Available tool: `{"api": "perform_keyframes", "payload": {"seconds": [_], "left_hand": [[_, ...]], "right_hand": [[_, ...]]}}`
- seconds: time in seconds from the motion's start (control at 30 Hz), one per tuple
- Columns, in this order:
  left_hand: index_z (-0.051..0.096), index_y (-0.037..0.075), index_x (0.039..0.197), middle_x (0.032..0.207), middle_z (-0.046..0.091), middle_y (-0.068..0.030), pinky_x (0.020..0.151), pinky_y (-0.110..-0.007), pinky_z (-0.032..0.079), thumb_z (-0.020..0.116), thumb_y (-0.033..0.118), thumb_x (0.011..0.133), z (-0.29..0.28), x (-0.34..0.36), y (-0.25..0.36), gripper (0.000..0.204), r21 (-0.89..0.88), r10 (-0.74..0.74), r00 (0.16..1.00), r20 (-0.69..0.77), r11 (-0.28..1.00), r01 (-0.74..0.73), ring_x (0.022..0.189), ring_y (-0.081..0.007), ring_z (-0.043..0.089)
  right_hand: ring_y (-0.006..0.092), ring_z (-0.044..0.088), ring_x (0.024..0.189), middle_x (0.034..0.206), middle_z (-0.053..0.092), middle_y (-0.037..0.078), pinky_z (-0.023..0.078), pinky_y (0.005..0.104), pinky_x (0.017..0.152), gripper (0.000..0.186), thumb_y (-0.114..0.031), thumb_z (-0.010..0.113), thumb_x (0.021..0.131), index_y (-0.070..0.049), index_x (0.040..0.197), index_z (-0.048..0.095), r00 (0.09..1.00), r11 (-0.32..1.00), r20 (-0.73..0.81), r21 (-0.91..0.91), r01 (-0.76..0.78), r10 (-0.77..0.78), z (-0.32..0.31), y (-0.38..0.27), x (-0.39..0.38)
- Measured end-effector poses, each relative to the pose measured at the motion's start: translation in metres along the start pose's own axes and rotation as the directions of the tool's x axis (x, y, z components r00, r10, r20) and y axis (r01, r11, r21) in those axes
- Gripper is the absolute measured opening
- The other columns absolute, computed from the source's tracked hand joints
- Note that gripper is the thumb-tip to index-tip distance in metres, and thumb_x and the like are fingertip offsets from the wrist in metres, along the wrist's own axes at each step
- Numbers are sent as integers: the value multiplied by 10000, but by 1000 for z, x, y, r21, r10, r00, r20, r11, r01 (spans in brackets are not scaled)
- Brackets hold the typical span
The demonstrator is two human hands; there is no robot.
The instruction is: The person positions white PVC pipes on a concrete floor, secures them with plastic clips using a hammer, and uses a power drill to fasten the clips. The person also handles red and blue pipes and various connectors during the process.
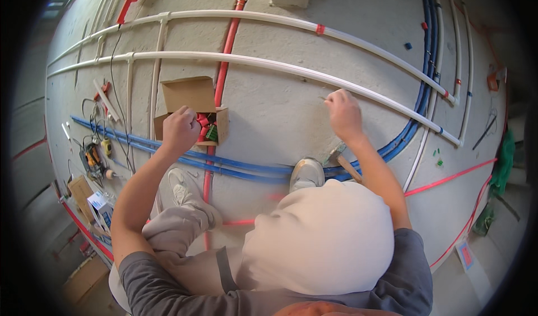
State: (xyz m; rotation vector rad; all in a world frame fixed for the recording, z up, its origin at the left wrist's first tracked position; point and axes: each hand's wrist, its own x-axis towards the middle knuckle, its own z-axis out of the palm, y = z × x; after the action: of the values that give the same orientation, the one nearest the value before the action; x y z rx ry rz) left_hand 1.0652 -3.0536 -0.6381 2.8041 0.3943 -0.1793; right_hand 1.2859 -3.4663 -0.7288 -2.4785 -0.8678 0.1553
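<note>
My left hand [180, 130] is closed at the left side of an open cardboard box [189, 94]. Its fingertips are hidden, so I cannot make out what they hold. Red fittings [205, 118] and green pieces [211, 133] lie in the box, beside the knuckles. Out to the right, my right hand [343, 114] is pinched shut just below the nearer white pipe [269, 62]. Something small and thin sticks out from its fingertips, too small to name. A hammer [351, 168] with a wooden handle lies on the floor beside my right forearm.
White, red [228, 41] and blue pipes [241, 169] run across the concrete floor. My shoes [307, 173] stand near the blue ones. At left lie an orange-and-black power tool [91, 158], cables and a white-and-blue carton [101, 208]. A red-handled tool [129, 5] rests at far left.
</note>
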Motion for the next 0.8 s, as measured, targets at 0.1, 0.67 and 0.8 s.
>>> {"api": "perform_keyframes", "payload": {"seconds": [0.1,0.67,0.8], "left_hand": [[674,33,817,825,651,-146,737,-494,550,638,59,827,10,-12,3,46,72,-172,972,157,984,163,822,-401,670],[522,-28,869,992,539,-190,808,-466,483,643,-67,805,30,-29,-37,142,-43,-80,996,49,996,82,905,-415,573],[516,-29,875,1036,530,-178,833,-486,479,675,-36,836,14,-17,-20,164,64,-38,999,13,997,37,939,-418,572]], "right_hand": [[337,655,963,1023,647,88,524,458,843,139,-193,727,943,-87,990,650,1000,998,27,68,12,-14,28,-25,0],[415,561,1258,1312,598,212,451,489,1072,340,-135,700,954,-7,1257,609,384,569,-579,173,-804,719,-95,162,-221],[407,560,1312,1416,591,222,469,528,1065,393,-180,637,1008,-51,1378,603,434,433,-678,-185,-882,594,-154,278,-239]]}}
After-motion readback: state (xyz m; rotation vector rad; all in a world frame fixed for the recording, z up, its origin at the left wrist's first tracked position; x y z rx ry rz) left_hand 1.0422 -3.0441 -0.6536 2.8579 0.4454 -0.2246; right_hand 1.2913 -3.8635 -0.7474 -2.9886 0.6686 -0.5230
